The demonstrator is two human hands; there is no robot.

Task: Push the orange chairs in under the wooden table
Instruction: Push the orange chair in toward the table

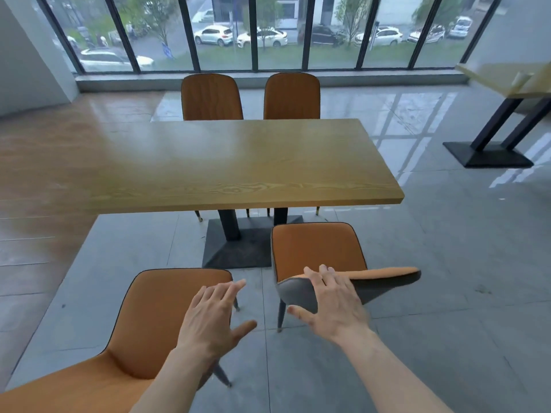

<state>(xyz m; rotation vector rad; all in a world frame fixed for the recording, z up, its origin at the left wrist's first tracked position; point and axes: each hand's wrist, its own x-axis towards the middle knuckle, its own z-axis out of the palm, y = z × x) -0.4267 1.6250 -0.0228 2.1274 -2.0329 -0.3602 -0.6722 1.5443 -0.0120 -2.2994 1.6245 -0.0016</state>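
Observation:
A long wooden table on a black pedestal base stands ahead. Two orange chairs are tucked in at its far side. On the near side, one orange chair stands pulled out at right, and my right hand rests flat with spread fingers on top of its backrest. Another orange chair stands pulled out at left, nearer to me. My left hand hovers open above that chair's right edge, holding nothing.
A second table with black slanted legs and a black base plate stands at the right. A wall of floor-to-ceiling windows runs behind. The floor is grey tile, with wood-look flooring at left.

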